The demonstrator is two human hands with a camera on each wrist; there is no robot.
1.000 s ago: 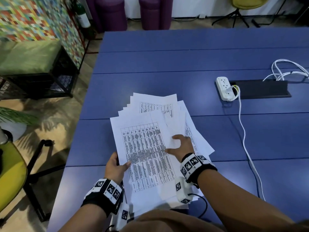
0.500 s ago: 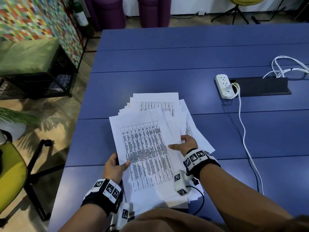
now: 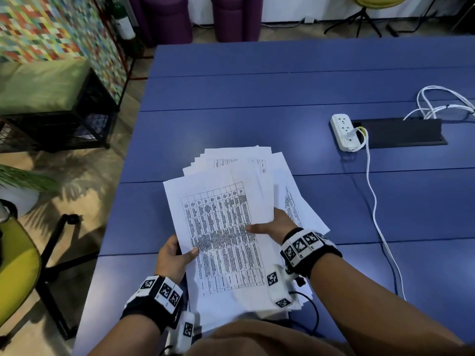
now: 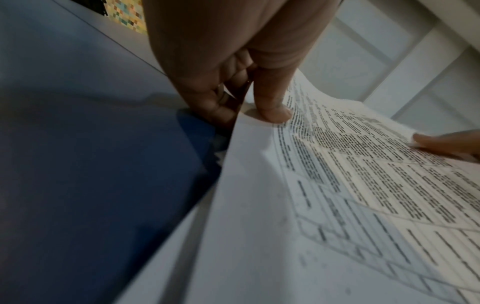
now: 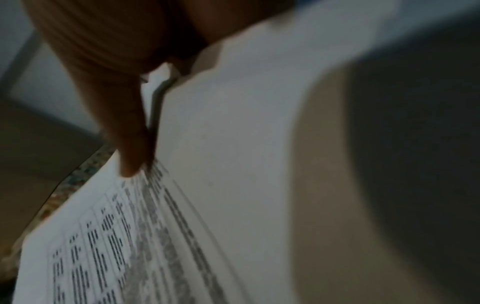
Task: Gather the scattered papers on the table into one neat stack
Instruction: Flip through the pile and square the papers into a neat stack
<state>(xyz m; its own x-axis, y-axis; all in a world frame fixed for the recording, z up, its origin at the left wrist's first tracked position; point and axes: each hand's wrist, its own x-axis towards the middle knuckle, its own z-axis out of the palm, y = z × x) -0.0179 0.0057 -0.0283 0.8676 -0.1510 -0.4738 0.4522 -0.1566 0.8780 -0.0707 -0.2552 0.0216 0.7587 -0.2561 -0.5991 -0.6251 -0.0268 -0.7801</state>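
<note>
The papers point(image 3: 226, 227) form a loose, fanned pile above the near edge of the blue bench point(image 3: 282, 80), held at both sides. The left hand point(image 3: 173, 258) pinches the pile's left edge, thumb on top, fingers point(image 4: 221, 111) curled beneath. The right hand point(image 3: 275, 224) grips the right side, thumb across the printed table; its fingers are hidden under the sheets. The pile's near end is cut off by the person's body. Right of the pile lies a white power strip point(image 3: 344, 132).
</note>
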